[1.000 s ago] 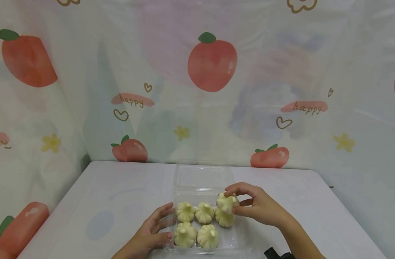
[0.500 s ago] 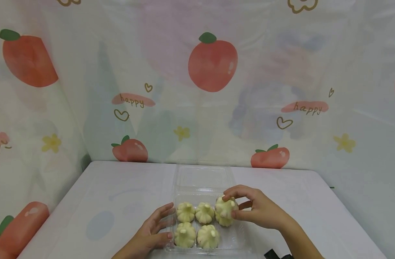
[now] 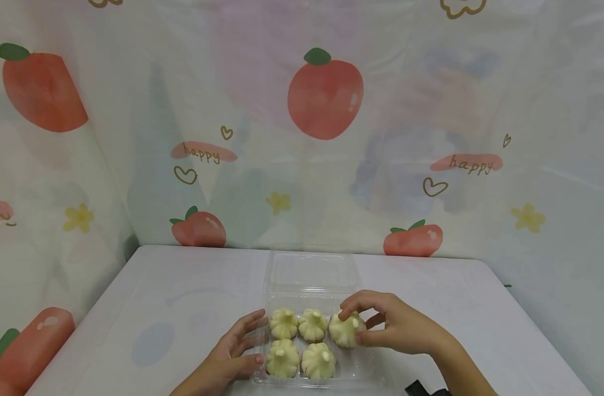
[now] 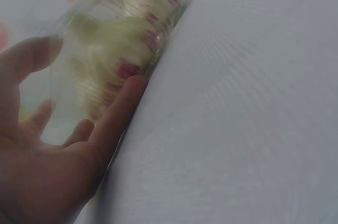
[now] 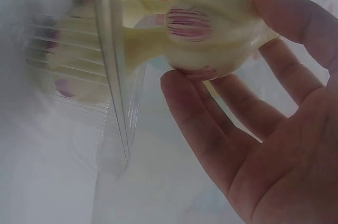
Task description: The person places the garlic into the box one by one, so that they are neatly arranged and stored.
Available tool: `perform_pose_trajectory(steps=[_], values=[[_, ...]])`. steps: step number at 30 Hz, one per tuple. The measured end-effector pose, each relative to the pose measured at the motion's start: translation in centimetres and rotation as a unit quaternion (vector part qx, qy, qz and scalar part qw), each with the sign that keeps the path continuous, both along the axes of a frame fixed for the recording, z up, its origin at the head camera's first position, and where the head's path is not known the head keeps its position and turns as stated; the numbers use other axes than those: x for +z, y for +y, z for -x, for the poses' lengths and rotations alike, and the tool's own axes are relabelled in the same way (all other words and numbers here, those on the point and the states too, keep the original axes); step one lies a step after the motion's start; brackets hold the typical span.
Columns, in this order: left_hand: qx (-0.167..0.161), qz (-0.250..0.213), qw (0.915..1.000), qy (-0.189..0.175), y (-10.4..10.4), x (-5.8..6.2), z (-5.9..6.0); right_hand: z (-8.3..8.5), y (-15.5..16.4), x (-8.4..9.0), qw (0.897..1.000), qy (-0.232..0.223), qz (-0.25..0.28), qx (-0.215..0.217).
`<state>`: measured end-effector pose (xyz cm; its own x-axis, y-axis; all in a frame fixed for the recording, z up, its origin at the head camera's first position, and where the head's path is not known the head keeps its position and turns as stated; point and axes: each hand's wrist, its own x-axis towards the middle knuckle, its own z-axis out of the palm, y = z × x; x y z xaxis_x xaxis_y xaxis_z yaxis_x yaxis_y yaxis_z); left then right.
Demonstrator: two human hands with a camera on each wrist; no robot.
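Note:
A clear plastic clamshell box (image 3: 361,371) stands on the table with pale garlic bulbs in two rows. My right hand (image 3: 405,325) pinches a garlic bulb (image 3: 345,331) at the box's back right, thumb on one side and fingertips on the other. In the right wrist view, this held bulb (image 5: 211,28) shows purple streaks at its base, against the stem of another bulb (image 5: 79,57) beneath it. From the head view that lower bulb is hidden. My left hand (image 3: 227,351) lies along the box's left side, fingers extended; in the left wrist view a fingertip (image 4: 136,82) touches its wall.
The box's transparent lid (image 3: 311,270) lies folded back toward the printed cloth (image 3: 326,192) behind the white table (image 3: 193,308). A small black object (image 3: 420,389) sits at the bottom edge near my right forearm. Several other bulbs (image 3: 283,358) fill the left and middle of the box.
My right hand has lowered the garlic bulb, bringing it over the bulb beneath, which was partly visible before. The left hand stays in place.

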<state>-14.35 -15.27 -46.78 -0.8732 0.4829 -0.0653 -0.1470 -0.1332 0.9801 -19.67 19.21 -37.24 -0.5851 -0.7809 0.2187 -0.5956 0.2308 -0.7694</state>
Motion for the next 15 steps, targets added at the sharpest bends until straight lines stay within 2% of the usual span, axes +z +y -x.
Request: perform_pose_trajectory(steps=[4, 9, 15], values=[[-0.002, -0.005, 1.0, 0.008, -0.1, -0.1, 0.0, -0.1, -0.1, -0.2, 1.0, -0.001, -0.014, 0.006], [0.001, -0.001, 1.0, -0.004, -0.1, -0.2, 0.0, -0.6, -0.3, -0.1, 0.999, -0.006, -0.047, 0.011], [0.006, 0.003, 0.9999, -0.016, 0.0, -0.3, 0.1, -1.3, -0.6, 0.7, 0.995, 0.016, -0.097, 0.005]])
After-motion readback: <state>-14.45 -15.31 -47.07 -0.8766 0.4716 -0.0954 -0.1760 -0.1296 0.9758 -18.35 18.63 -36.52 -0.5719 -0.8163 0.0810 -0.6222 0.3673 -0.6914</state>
